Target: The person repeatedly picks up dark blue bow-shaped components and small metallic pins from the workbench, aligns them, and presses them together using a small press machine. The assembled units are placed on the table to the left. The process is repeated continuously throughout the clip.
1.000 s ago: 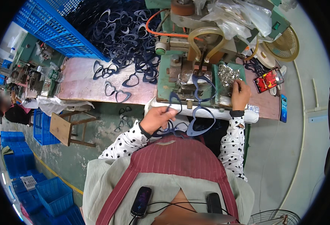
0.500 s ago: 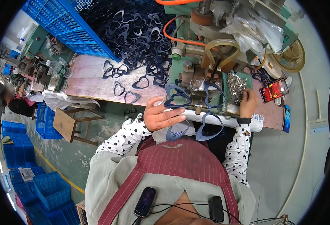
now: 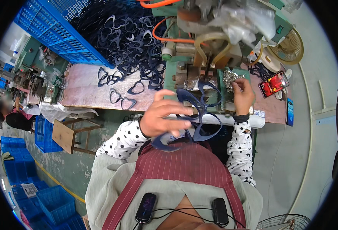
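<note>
My left hand (image 3: 162,118), blurred by motion, grips a dark blue heart-shaped glasses frame (image 3: 163,146) in front of the machine, its thumb and fingers partly hiding it. Right beside it and overlapping it is a second heart-shaped glasses frame (image 3: 219,128); whether my left hand also holds this one I cannot tell. My right hand (image 3: 244,96) has its fingertips pinched together at the edge of a pile of small shiny metal pieces (image 3: 230,78) in a green tray. What the pinch holds, if anything, is too small to make out.
A green bench machine (image 3: 194,74) stands ahead, with orange hoses and plastic bags. Many dark heart-shaped frames (image 3: 132,50) lie heaped beside a blue crate (image 3: 75,40). A phone (image 3: 274,83) and a fan (image 3: 288,45) are at the right; a wooden stool (image 3: 66,136) is at the left.
The glasses frame in my left hand has tilted and swung nearer my body, and the second frame has turned with it. My right hand remains at the metal pieces, fingers now more pinched.
</note>
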`<state>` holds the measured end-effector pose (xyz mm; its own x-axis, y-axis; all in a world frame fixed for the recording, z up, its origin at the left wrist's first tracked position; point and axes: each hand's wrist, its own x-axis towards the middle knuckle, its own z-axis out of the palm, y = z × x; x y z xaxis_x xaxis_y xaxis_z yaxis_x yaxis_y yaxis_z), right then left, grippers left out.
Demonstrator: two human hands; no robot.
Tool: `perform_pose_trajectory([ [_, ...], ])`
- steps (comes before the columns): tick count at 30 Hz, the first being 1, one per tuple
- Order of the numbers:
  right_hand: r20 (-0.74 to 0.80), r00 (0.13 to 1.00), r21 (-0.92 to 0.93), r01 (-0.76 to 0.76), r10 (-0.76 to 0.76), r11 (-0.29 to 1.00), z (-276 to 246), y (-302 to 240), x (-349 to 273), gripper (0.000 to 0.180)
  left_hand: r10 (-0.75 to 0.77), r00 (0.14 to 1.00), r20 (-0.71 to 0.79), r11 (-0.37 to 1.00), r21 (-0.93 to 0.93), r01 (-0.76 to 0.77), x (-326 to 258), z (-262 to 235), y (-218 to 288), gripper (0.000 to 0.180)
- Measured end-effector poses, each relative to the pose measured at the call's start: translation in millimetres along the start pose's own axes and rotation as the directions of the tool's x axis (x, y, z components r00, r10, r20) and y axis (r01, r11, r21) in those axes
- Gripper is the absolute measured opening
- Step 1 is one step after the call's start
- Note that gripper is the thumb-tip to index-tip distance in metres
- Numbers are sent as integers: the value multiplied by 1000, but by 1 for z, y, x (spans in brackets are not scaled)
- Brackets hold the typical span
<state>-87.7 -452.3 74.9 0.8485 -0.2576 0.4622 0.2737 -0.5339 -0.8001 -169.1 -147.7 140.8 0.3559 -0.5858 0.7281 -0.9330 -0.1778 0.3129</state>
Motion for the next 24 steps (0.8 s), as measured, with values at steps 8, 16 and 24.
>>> perform_pose_trajectory([
  [8, 76, 986, 290, 123, -151, 949, 15, -90, -14, 12, -586, 734, -344, 756, -559, 342, 45, -21, -12, 23],
  [16, 78, 993, 457, -110, 84, 883, 41, -109, -27, 34, -634, 660, -403, 758, -493, 427, 70, -29, -31, 26],
  [24, 38, 994, 637, -106, 106, 764, 57, -98, -33, 35, -368, 810, -456, 926, -261, 274, 55, -4, -22, 22],
])
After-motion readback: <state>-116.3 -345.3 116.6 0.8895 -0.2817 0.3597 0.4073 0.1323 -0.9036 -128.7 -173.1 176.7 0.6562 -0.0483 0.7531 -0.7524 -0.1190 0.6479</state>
